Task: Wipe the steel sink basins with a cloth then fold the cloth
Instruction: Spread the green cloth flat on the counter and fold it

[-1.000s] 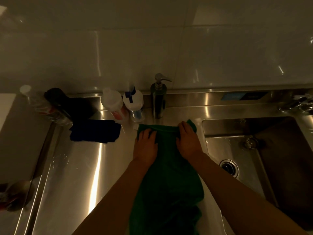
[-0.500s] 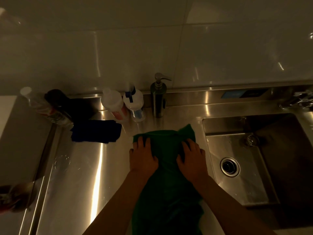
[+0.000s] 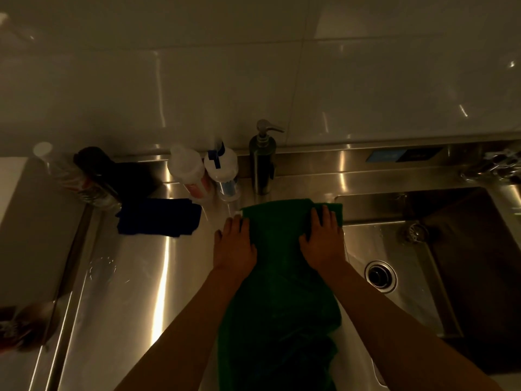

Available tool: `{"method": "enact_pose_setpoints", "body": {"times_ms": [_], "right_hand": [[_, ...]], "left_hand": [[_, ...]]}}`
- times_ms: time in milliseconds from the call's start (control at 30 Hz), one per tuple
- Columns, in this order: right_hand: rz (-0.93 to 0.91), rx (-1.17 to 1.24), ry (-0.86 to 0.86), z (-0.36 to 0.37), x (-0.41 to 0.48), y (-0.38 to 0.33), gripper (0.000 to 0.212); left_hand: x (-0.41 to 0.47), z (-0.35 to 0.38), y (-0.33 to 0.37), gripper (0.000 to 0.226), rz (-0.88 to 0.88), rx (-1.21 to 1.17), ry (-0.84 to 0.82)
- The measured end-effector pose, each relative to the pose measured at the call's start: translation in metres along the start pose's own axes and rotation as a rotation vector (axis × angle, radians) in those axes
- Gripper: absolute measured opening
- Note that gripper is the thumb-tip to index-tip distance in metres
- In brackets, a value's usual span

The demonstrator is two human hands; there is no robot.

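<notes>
A dark green cloth (image 3: 282, 277) lies lengthwise on the steel counter, just left of the sink basin (image 3: 394, 249), and its near end hangs bunched toward me. My left hand (image 3: 234, 245) rests flat, palm down, on the cloth's far left edge, with its fingers partly on bare steel. My right hand (image 3: 324, 238) lies flat on the far right corner, at the basin's rim. Both hands press the cloth with fingers spread; neither grips it. A round drain (image 3: 380, 276) sits in the basin floor.
Along the back wall stand a steel soap dispenser (image 3: 262, 162), two white spray bottles (image 3: 221, 170) and darker bottles (image 3: 95, 176). A dark blue cloth (image 3: 158, 218) lies left of the green one. A tap (image 3: 493, 167) is at the far right.
Both hands have slid apart and slightly away from me over the green cloth. Its far edge now lies wider and flatter.
</notes>
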State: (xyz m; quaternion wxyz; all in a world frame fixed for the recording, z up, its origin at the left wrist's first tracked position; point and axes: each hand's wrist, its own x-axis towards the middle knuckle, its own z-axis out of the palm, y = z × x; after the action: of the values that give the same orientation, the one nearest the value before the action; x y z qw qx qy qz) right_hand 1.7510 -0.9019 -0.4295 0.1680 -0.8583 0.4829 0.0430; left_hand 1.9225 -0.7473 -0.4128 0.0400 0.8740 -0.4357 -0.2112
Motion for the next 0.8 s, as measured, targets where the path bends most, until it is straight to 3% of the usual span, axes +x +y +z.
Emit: {"method": "enact_pose_setpoints", "body": {"times_ms": [133, 267, 467, 633, 700, 800], "right_hand": [[-0.115, -0.010, 0.025, 0.006, -0.016, -0.001, 0.071], [-0.183, -0.003, 0.004, 0.026, -0.046, -0.002, 0.065], [-0.317, -0.027, -0.015, 0.039, -0.063, 0.016, 0.069], [-0.271, 0.000, 0.010, 0.021, -0.026, 0.010, 0.072], [-0.201, 0.021, 0.044, 0.011, -0.010, 0.003, 0.071], [-0.122, -0.004, 0.050, 0.008, -0.008, -0.004, 0.068]], "left_hand": [[-0.012, 0.009, 0.003, 0.079, -0.015, 0.006, 0.042], [-0.027, 0.023, 0.013, 0.076, 0.203, -0.009, -0.062], [-0.041, 0.023, 0.003, 0.066, 0.022, -0.059, 0.004], [-0.032, 0.017, 0.017, 0.059, -0.037, -0.008, 0.068], [-0.019, 0.012, 0.022, 0.061, 0.009, -0.021, 0.117], [-0.004, 0.014, 0.023, 0.068, 0.107, -0.039, 0.051]]}}
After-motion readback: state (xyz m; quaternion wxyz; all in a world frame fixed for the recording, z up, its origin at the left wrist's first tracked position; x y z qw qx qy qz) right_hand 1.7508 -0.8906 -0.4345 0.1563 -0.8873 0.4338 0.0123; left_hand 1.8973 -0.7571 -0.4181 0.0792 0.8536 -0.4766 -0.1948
